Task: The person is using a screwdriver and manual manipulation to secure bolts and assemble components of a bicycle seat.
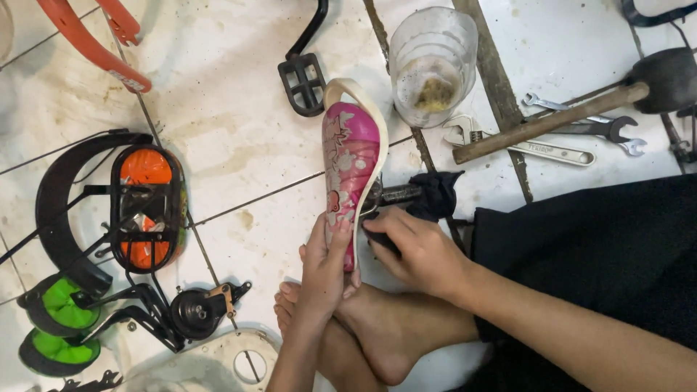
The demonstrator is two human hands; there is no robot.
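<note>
Person seated on a tiled floor (239, 109), bare feet (377, 330) crossed below the hands. Left hand (324, 265) wraps the near end of a pink bicycle saddle (350, 163), fingers (319, 234) clenched around its edge; saddle stands on edge, cream rim facing right, nose pointing away from the person. Right hand (417, 247) presses against the saddle's underside, fingers curled over a dark part there; whether they grasp it fully cannot be told. A black cloth (435, 194) sits just beyond that hand, over a metal fitting. Beyond the saddle: a cloudy plastic cup (433, 65) with yellowish residue, a black pedal (303, 83) on its crank. To the right: a wooden-handled hammer (552, 122) lying across several wrenches (552, 151). To the left: a black mudguard (58, 189), an orange-and-black basket frame (145, 210), two green training wheels (58, 327), an orange frame tube (91, 43).
</note>
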